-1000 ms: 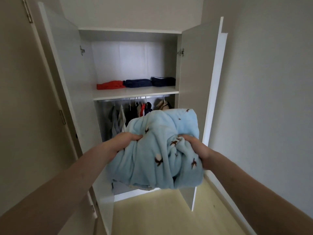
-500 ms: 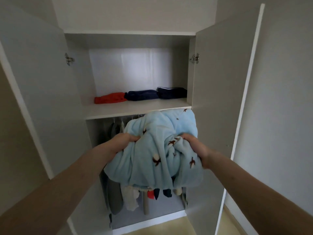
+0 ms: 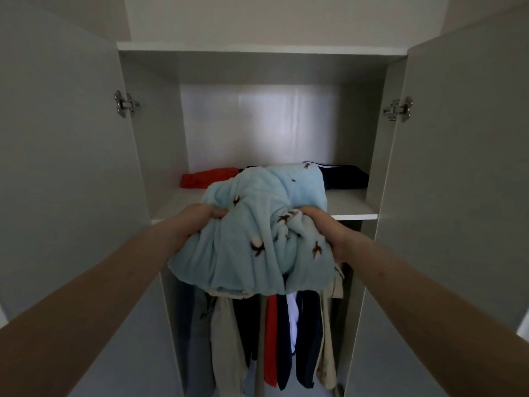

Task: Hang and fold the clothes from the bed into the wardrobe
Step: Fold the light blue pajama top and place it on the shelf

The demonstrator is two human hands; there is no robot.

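A folded light-blue fleece garment (image 3: 257, 224) with small brown figures is held up in front of the open wardrobe, its far end level with the shelf (image 3: 352, 206). My left hand (image 3: 200, 217) grips its left side and my right hand (image 3: 323, 222) grips its right side, fingers curled into the fabric. On the shelf behind lie a folded red garment (image 3: 206, 179) at the left and a folded dark navy garment (image 3: 343, 176) at the right; the middle of the shelf is hidden by the bundle.
Both wardrobe doors stand wide open, the left door (image 3: 63, 167) and the right door (image 3: 458, 181). Below the shelf hang several clothes (image 3: 274, 333) in beige, red, navy and white. The upper compartment's back wall (image 3: 257, 124) is pale and bare.
The view has closed in on the wardrobe. The blue bundle has risen from below the shelf to shelf height, still held by both hands.
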